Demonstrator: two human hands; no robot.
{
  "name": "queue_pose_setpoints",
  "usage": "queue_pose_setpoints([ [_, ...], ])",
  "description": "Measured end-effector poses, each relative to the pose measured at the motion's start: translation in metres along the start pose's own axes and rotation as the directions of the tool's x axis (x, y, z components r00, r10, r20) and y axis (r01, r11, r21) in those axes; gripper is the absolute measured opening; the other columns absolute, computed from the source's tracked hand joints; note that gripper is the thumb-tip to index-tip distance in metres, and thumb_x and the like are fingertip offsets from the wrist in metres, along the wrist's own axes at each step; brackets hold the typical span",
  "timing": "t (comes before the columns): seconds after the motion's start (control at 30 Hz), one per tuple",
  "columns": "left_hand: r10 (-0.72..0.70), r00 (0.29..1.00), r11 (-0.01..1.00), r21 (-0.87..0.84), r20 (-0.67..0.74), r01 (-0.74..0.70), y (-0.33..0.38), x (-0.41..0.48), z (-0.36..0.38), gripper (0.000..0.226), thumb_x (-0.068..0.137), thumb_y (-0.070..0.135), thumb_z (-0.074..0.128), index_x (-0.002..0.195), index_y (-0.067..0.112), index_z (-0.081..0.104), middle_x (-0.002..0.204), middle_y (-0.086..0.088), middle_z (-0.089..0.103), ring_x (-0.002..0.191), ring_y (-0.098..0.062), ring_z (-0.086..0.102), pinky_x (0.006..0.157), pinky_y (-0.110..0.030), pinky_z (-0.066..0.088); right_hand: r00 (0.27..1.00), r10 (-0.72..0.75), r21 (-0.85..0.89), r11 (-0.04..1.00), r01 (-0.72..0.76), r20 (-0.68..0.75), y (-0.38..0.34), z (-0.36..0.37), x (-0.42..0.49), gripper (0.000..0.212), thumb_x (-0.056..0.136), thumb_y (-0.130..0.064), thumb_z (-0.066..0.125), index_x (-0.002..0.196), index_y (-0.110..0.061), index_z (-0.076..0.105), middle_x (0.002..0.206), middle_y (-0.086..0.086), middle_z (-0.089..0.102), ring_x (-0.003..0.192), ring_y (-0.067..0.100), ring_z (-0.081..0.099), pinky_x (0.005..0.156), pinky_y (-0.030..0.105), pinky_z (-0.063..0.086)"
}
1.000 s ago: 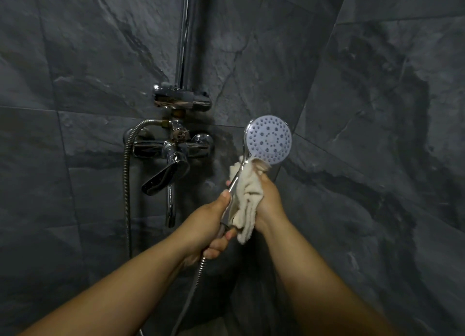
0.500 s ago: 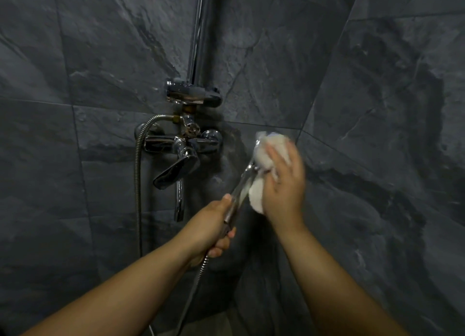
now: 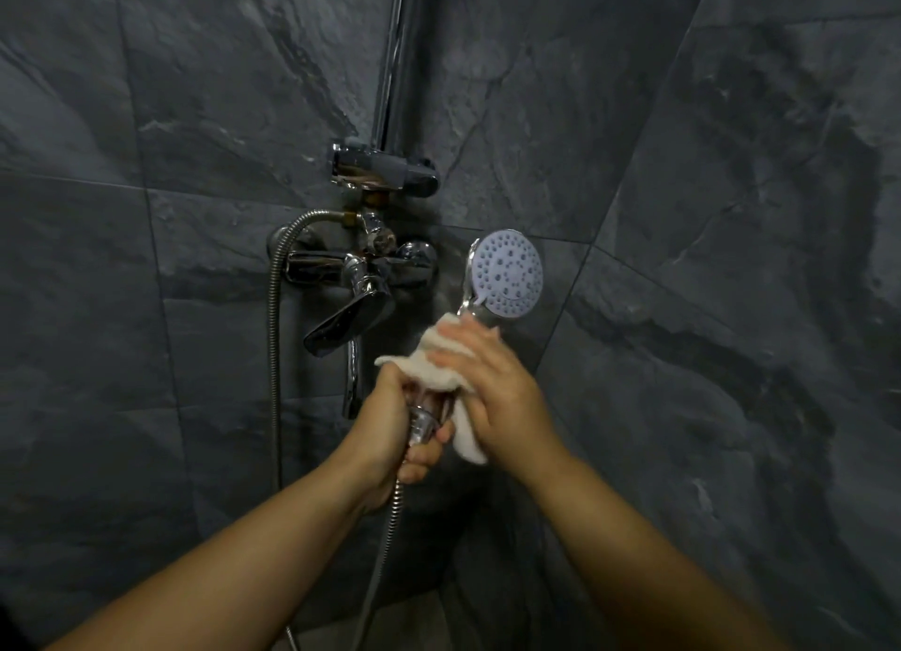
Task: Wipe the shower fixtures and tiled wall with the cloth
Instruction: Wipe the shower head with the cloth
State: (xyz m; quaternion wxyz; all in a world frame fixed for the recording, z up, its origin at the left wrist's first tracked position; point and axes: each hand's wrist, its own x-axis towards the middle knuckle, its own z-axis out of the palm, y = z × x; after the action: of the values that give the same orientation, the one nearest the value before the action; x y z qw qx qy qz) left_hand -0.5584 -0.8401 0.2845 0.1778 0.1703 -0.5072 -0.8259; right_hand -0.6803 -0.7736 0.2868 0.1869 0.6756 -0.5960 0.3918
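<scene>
A chrome hand shower (image 3: pixel 507 274) with a pale round spray face points toward me in the middle of the view. My left hand (image 3: pixel 400 421) grips the lower end of its handle, where the metal hose (image 3: pixel 390 519) joins. My right hand (image 3: pixel 492 387) presses a cream cloth (image 3: pixel 441 365) around the handle just below the head. The cloth hangs out under my right palm. Behind, on the dark slate-look tiled wall (image 3: pixel 170 114), sits the chrome mixer tap (image 3: pixel 356 280) with its lever and spout.
A vertical chrome riser rail (image 3: pixel 392 56) runs up from a bracket (image 3: pixel 382 168) above the tap. A second loop of hose (image 3: pixel 274 338) hangs down left of the tap. The right wall (image 3: pixel 755 212) meets the back wall in a corner just behind the shower head.
My right hand with the cloth has slid down from covering the spray face to the handle, so the face shows again. The view has shifted slightly.
</scene>
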Motion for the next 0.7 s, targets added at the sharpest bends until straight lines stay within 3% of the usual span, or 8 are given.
queue_pose_setpoints([
  [0.1,-0.061,0.997,0.998,-0.027,0.056,0.062,0.001,-0.001,0.005,0.054,0.095,0.048,0.013,0.078,0.009,0.047,0.057,-0.012,0.042,0.027,-0.009,0.022,0.031,-0.005,0.018,0.979,0.162,-0.089,0.981,-0.173,-0.12,0.015,-0.006,0.013,0.043,0.082,-0.004,0.042,0.12,-0.007,0.061,0.134,0.009,0.051,0.135,0.027,0.032,0.113,0.046,0.024],
  [0.23,-0.022,0.999,0.999,-0.042,0.046,0.024,0.006,0.005,0.001,0.079,0.088,0.068,0.007,0.085,0.005,0.056,0.053,-0.011,0.043,0.025,-0.007,0.025,0.031,-0.005,0.019,0.98,0.188,0.036,0.982,-0.186,-0.068,-0.004,0.004,-0.013,0.043,0.08,-0.005,0.04,0.117,-0.003,0.063,0.133,0.005,0.049,0.134,0.021,0.034,0.115,0.028,0.022],
  [0.37,0.017,1.0,0.991,-0.131,-0.006,-0.017,0.014,0.006,-0.01,0.071,0.09,0.065,0.012,0.081,0.008,0.053,0.051,-0.008,0.044,0.025,-0.007,0.023,0.032,-0.004,0.018,0.933,0.358,0.191,0.917,-0.349,-0.016,0.004,0.002,-0.05,0.034,0.087,-0.003,0.043,0.114,-0.01,0.062,0.126,0.005,0.056,0.122,-0.001,0.047,0.107,0.014,0.031],
  [0.43,0.027,1.0,0.992,-0.122,0.001,-0.027,0.019,0.007,-0.011,0.057,0.096,0.055,0.017,0.087,0.01,0.05,0.056,-0.011,0.045,0.025,-0.008,0.023,0.031,-0.004,0.019,0.72,0.689,0.466,0.667,-0.582,-0.086,0.007,-0.007,-0.047,0.027,0.092,0.001,0.045,0.103,-0.012,0.066,0.105,0.002,0.066,0.098,-0.004,0.059,0.088,0.007,0.042],
  [0.5,0.012,1.0,0.998,-0.062,0.001,-0.012,0.019,0.009,-0.009,0.046,0.098,0.046,0.023,0.092,0.009,0.05,0.059,-0.013,0.044,0.025,-0.008,0.024,0.03,-0.005,0.019,0.513,0.858,0.667,0.389,-0.636,-0.012,0.008,-0.012,-0.029,0.021,0.096,-0.007,0.048,0.096,-0.014,0.068,0.085,-0.003,0.069,0.08,0.004,0.064,0.071,0.009,0.048],
  [0.53,0.002,1.0,1.0,-0.009,-0.001,-0.002,0.016,0.01,-0.005,0.044,0.098,0.044,0.025,0.092,0.008,0.05,0.061,-0.014,0.043,0.025,-0.009,0.024,0.03,-0.005,0.019,0.455,0.889,0.734,0.275,-0.62,0.052,0.008,-0.012,-0.018,0.02,0.096,-0.011,0.048,0.1,-0.013,0.067,0.087,-0.001,0.07,0.082,0.007,0.066,0.073,0.014,0.05],
  [0.63,0.016,1.0,0.989,0.146,-0.021,-0.013,0.004,0.009,0.008,0.034,0.099,0.04,0.029,0.097,0.008,0.04,0.058,-0.011,0.047,0.027,-0.008,0.027,0.031,-0.007,0.02,0.435,0.827,0.863,-0.112,-0.492,0.355,-0.002,-0.015,0.012,0.035,0.086,-0.023,0.056,0.114,-0.001,0.058,0.104,0.019,0.063,0.102,0.031,0.061,0.096,0.039,0.047],
  [0.7,0.04,0.999,0.982,0.187,-0.027,-0.034,0.001,0.007,0.011,0.031,0.099,0.04,0.029,0.098,0.01,0.037,0.054,-0.007,0.049,0.027,-0.008,0.027,0.031,-0.008,0.02,0.534,0.704,0.872,-0.269,-0.409,0.468,-0.006,-0.022,0.018,0.053,0.065,-0.023,0.069,0.11,0.0,0.054,0.103,0.02,0.059,0.102,0.033,0.056,0.1,0.043,0.041],
])
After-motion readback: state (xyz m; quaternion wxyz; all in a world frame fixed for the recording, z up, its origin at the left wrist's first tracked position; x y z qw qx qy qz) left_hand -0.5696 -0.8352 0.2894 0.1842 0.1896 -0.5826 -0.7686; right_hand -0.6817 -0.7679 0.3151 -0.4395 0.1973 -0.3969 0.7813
